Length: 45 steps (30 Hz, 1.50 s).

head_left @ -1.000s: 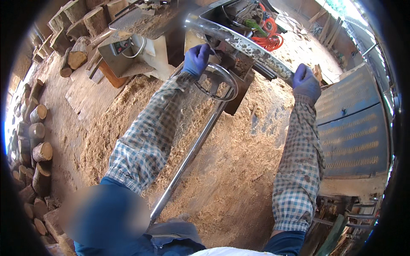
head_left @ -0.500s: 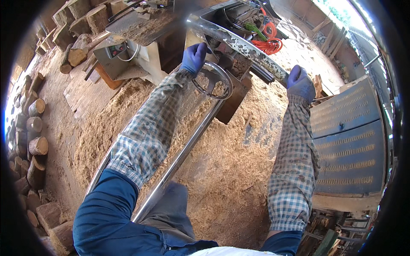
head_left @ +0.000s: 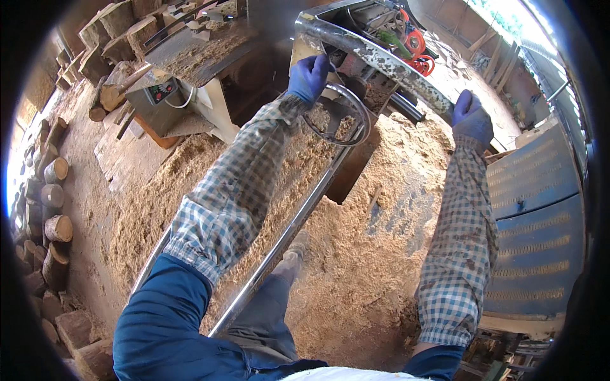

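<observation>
My left hand (head_left: 310, 79), in a purple glove, is closed at the upper left of a metal handwheel (head_left: 366, 124). Whether it grips the wheel's rim or a part behind it is hidden. Farther right, my right hand (head_left: 471, 119) has its gloved fingers wrapped round the near right end of a thick metal bar (head_left: 381, 60) with chipped white paint. This bar belongs to the machine in front of me. A shiny metal rail (head_left: 279, 244) runs from below the wheel down toward my leg (head_left: 260, 317). Checked sleeves cover both my forearms.
Sawdust (head_left: 356, 267) lies thick on the floor. Cut logs (head_left: 58, 228) are stacked along the left. A sawdust-strewn metal bench (head_left: 203, 54) stands at upper left, a blue slotted panel (head_left: 537, 222) at right. An orange-red coiled hose (head_left: 416, 44) lies beyond the bar.
Both hands, the handwheel and the bar have shifted right in the picture, while the sawdust floor sits lower. My leg has come forward and the shoe now shows.
</observation>
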Each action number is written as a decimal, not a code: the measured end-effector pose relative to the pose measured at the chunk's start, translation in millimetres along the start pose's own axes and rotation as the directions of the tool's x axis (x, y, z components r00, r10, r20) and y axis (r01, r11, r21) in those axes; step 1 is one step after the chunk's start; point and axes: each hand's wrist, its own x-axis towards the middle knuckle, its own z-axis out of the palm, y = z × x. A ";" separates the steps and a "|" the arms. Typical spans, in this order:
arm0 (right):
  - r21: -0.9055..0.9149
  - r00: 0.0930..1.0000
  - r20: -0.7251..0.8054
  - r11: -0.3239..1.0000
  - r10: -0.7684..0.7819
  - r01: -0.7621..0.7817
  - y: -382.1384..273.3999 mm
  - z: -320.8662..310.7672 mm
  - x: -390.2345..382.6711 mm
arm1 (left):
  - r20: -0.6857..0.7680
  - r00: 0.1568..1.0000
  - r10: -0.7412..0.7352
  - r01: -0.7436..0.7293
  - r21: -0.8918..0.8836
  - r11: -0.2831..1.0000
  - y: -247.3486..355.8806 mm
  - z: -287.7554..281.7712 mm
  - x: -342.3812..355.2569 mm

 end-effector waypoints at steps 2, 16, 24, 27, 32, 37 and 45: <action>-0.028 1.000 0.015 1.000 -0.005 0.006 6.9 15.4 13.0 | -0.029 0.999 0.019 -0.018 0.020 1.000 -7.6 8.7 9.5; 0.050 0.953 0.256 0.983 0.160 -0.179 63.7 126.5 88.4 | -0.025 1.000 0.010 -0.010 0.011 1.000 -47.7 92.6 76.6; -0.079 0.900 0.418 0.992 0.125 -0.101 88.7 172.1 135.8 | -0.005 0.999 0.032 -0.032 -0.030 0.999 -101.7 135.0 118.5; -0.060 0.899 0.416 0.990 0.140 -0.126 95.8 184.7 134.0 | 0.036 0.998 -0.052 0.053 -0.030 0.998 -104.0 147.0 116.1; -0.059 0.849 0.491 0.980 0.195 -0.190 97.4 176.3 126.6 | 0.091 0.981 -0.169 0.173 -0.036 0.984 -86.4 150.1 103.5; 0.014 0.873 0.469 0.987 0.133 -0.158 90.7 176.8 110.7 | 0.141 0.967 -0.214 0.229 -0.101 0.968 -90.9 136.3 88.5; -0.043 0.916 0.376 0.990 0.140 -0.134 70.5 131.6 63.0 | 0.157 0.950 -0.269 0.289 -0.127 0.949 -77.1 106.2 46.8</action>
